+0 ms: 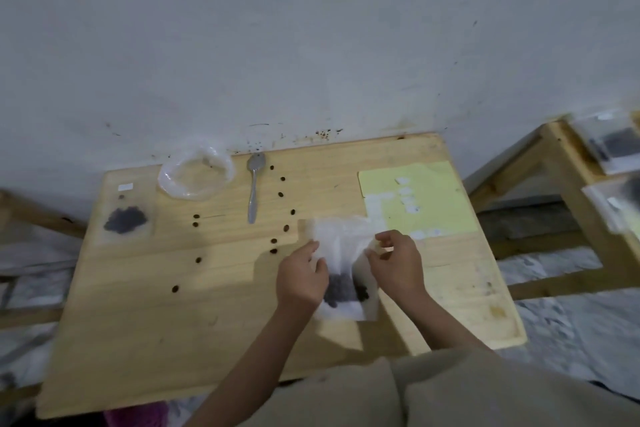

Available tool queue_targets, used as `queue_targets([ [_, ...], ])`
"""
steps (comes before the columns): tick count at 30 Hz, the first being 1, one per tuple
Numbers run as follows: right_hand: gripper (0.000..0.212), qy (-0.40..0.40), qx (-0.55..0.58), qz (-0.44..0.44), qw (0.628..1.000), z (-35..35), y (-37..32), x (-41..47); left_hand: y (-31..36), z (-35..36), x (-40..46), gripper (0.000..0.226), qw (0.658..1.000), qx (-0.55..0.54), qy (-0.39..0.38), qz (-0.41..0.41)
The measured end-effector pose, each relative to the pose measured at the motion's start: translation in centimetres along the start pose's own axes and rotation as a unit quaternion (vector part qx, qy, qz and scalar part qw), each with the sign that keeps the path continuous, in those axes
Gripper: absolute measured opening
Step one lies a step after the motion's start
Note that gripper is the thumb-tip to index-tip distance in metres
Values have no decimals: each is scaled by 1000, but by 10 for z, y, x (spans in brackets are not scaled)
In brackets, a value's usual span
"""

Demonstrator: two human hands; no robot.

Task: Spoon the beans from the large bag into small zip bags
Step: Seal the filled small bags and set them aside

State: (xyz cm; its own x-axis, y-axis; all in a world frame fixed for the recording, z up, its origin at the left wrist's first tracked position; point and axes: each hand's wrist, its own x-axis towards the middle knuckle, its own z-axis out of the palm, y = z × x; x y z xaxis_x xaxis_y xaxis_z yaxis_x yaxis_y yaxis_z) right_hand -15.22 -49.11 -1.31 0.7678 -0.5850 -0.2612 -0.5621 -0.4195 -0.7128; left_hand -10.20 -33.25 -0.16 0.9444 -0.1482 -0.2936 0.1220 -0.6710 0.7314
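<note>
Both hands pinch a small zip bag [341, 253] by its upper edges above the wooden tabletop [145, 329]: the left hand's [302, 279] grip at the left edge, the right hand's [398, 265] at the right, dark beans [341, 289] pooled in its bottom. From the left lie a filled bag [125, 217], the crumpled large bag [195, 175], a spoon [254, 189], scattered loose beans [281, 195], then a yellow sheet [433, 198] of white labels.
</note>
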Motion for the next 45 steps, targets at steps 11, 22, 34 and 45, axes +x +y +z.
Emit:
queue_targets([
  [11,9,-36,212,5,977,-27,-10,19,31,-13,-2,34,984,-166,-6,66],
  [22,29,46,-49,15,998,-51,20,165,56,-16,14,30,951,-310,-10,6],
  [34,11,48,-18,35,998,-60,1,163,60,-11,24,33,954,-298,2,24],
  [45,22,-35,313,-66,947,-74,-69,34,78,-14,13,41,947,-313,-34,55],
])
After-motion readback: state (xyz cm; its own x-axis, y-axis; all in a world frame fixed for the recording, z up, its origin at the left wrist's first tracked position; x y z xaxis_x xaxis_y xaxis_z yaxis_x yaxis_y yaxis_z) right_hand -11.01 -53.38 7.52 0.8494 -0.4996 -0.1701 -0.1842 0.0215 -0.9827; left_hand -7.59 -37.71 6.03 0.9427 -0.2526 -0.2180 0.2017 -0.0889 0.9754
